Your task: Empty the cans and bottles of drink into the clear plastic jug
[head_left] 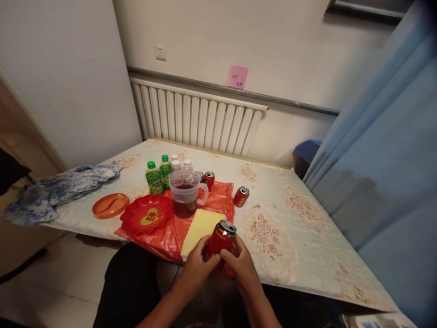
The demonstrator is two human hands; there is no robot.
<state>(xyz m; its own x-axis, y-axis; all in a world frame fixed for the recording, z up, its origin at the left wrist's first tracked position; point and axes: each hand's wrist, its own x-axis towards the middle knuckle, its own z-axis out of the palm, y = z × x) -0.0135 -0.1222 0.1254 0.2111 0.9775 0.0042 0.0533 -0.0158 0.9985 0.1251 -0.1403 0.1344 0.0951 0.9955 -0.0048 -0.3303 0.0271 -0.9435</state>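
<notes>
Between my two hands is a red drink can (221,238), held nearly upright at the table's front edge with its top facing up. My left hand (198,262) wraps its left side, and my right hand (241,262) wraps the right, both thumbs across the front. Just behind the can lies a yellow pad (201,228) on a red plastic sheet (218,198). Farther back, a clear measuring jug (184,193) holds dark liquid. Left of the jug sits a red scalloped plate (134,216).
Green-capped bottles (154,180) and white-capped bottles (187,165) stand behind the jug, near another red can (209,181). One more can (241,197) is tilted on the flowered tablecloth (290,241). At left are an orange lid (109,206) and a crumpled blue-white cloth (68,189).
</notes>
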